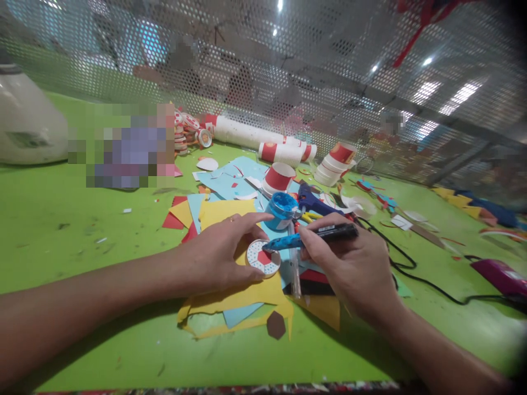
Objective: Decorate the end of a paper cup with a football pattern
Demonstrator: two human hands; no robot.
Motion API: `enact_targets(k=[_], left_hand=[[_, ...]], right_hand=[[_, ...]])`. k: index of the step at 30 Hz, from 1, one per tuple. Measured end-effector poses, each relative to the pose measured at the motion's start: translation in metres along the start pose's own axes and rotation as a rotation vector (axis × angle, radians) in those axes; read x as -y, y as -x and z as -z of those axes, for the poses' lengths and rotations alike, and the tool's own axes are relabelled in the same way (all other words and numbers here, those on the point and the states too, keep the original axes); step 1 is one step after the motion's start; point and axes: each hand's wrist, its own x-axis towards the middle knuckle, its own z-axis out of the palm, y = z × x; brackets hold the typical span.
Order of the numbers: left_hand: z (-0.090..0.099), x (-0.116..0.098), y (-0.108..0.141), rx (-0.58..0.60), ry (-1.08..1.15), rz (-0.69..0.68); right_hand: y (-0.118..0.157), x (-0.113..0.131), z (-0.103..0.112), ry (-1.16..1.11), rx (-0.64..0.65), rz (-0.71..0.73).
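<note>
Between its thumb and fingers, my left hand (226, 249) grips the edge of a small round white disc (269, 267) with a red hexagon in the middle and blue dots around it. My right hand (346, 258) is closed round a black marker pen (340, 232), whose front part is smeared with blue. The pen's tip meets the disc near its upper edge, or hovers just over it; I cannot tell which. Just beyond the hands stands an open jar of blue paint (276, 219). Yellow paper (234, 293) lies beneath the disc.
A blue glue gun (315, 200) lies behind my right hand, near a black cable (432, 288). Red-and-white paper cups (280, 178) stand farther back. A brown hexagon (275, 325) lies in front. Perforated metal mesh (247, 71) rises behind the green table (99, 334).
</note>
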Motion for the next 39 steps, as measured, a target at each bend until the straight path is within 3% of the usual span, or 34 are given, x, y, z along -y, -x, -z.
enact_targets(k=[12, 17, 39], left_hand=[[-0.0007, 0.0005, -0.0008, 0.008, 0.019, 0.005], [0.0005, 0.0000, -0.0004, 0.013, 0.014, -0.012], [0.0000, 0.0042, -0.0008, 0.021, 0.028, -0.045]], right_hand=[[-0.0001, -0.0025, -0.0009, 0.012, 0.027, 0.021], [0.0008, 0.0048, 0.0019, 0.079, 0.071, 0.096], [0.0045, 0.0057, 0.0018, 0.103, 0.048, 0.207]])
